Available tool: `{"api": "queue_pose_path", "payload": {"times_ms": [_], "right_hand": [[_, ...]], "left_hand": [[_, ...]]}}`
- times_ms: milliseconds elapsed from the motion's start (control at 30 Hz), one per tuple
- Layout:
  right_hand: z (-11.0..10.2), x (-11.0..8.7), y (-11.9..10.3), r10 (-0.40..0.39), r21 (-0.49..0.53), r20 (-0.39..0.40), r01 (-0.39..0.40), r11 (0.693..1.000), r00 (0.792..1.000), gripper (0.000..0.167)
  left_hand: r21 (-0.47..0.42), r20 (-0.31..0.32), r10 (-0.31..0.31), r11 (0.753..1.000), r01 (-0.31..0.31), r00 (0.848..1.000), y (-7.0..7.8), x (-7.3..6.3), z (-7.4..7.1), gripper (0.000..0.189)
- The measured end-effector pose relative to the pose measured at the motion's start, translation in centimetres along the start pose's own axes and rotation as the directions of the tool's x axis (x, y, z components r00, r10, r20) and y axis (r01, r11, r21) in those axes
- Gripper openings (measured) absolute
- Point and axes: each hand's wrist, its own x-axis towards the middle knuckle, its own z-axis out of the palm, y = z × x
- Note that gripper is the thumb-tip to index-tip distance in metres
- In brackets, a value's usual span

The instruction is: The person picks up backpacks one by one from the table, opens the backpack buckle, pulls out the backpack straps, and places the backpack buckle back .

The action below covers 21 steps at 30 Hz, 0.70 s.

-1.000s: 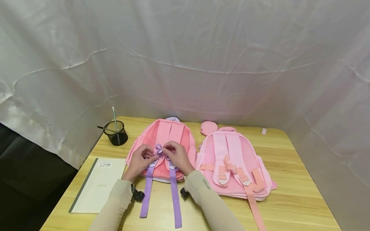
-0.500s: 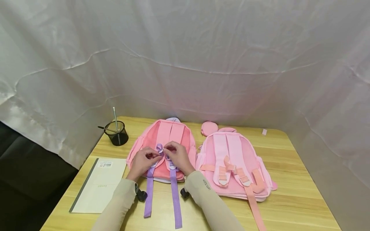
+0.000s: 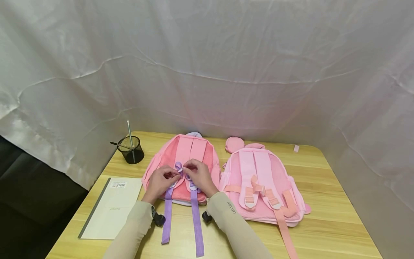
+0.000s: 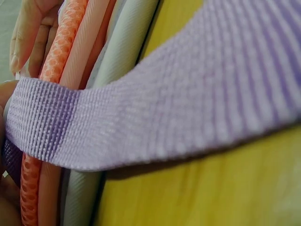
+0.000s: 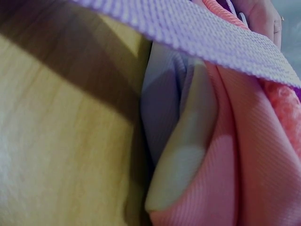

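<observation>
Two purple straps (image 3: 197, 226) trail toward us over the worktop (image 3: 326, 201), and just beyond, left hand (image 3: 160, 182) and right hand (image 3: 199, 177) both pinch the small purple loop (image 3: 178, 165) on the coral-pink backpack (image 3: 183, 151), though it's hard to see exactly where each grip bites. Farther back, the black mesh cup (image 3: 134, 157) holds a pencil (image 3: 129, 132).

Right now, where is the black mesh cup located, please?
In the head view, the black mesh cup stands on the left of the table, beyond the white notebook.

The paler backpack (image 3: 264, 174) lies between right grip (image 3: 198, 176) and free tabletop (image 3: 336, 205).
</observation>
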Motion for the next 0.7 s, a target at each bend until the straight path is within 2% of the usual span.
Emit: {"api": "queue_pose_path", "payload": {"times_ms": [167,433,700], "right_hand": [[0.01,0.01,0.09,-0.023,-0.001,0.002,0.023,1.0,1.0,0.006],[0.04,0.06,0.14,-0.035,0.019,0.012,0.035,0.999,0.999,0.006],[-0.03,-0.11,0.08,-0.028,0.067,-0.01,0.029,0.997,1.0,0.007]], "left_hand": [[0.021,0.002,-0.01,1.0,0.009,1.0,0.09,-0.05,-0.02,0.008],[0.061,-0.012,0.032,0.998,-0.031,0.999,0.13,-0.17,0.19,0.009],[0.08,-0.012,0.041,0.996,-0.04,0.999,0.11,-0.17,0.24,0.01]]}}
